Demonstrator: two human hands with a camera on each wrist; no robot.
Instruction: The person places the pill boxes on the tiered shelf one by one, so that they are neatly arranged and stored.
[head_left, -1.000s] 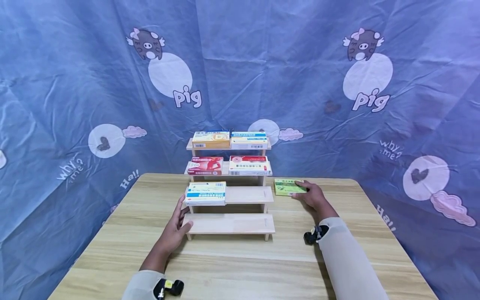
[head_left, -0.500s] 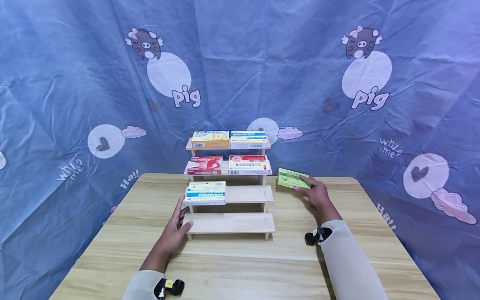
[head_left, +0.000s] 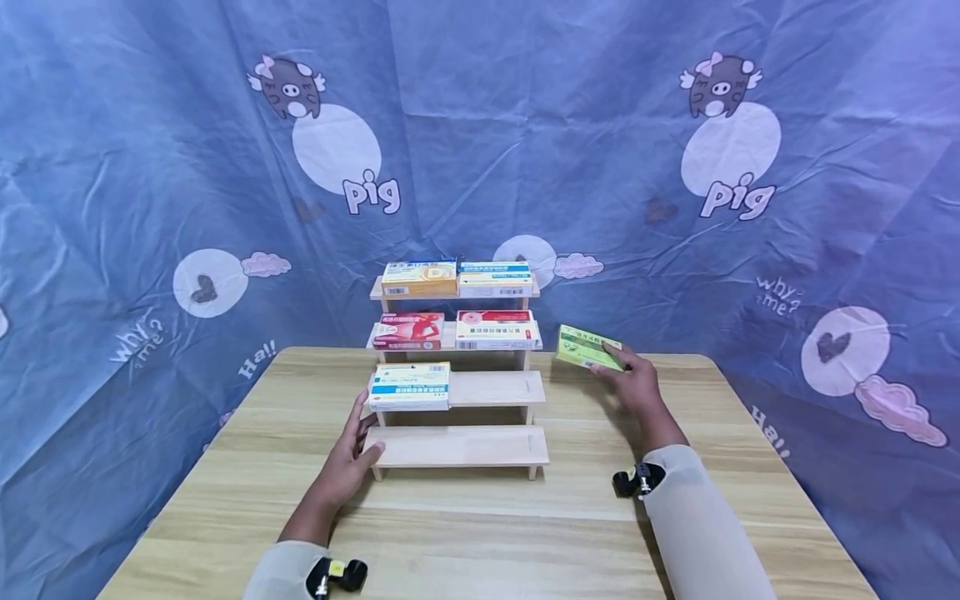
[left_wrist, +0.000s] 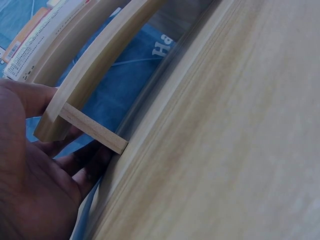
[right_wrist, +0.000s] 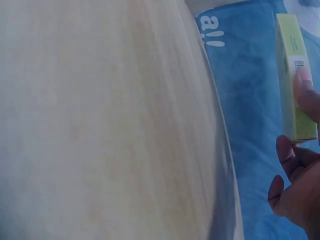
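In the head view my right hand [head_left: 636,385] pinches a green medicine box [head_left: 588,347] by its right end, right of the shelf. The box is tilted and appears raised off the table; the right wrist view shows my thumb on the side of the green box [right_wrist: 296,80]. My left hand [head_left: 347,467] holds the left end of a wooden stepped display shelf [head_left: 465,447] at its lowest step. In the left wrist view the thumb lies over the step [left_wrist: 82,80] and the fingers reach beneath it, near a leg.
On the third step lies a white-and-blue box [head_left: 409,387]. Above it are a red box [head_left: 408,331] and a red-and-white box [head_left: 497,330]. The top step bears an orange box [head_left: 420,278] and another white-and-blue box [head_left: 495,279]. A blue curtain [head_left: 600,167] hangs behind the table [head_left: 480,533].
My right hand has lifted the green box and turned it at a slant, moving it slightly up and right. My left hand stays in place on the shelf.
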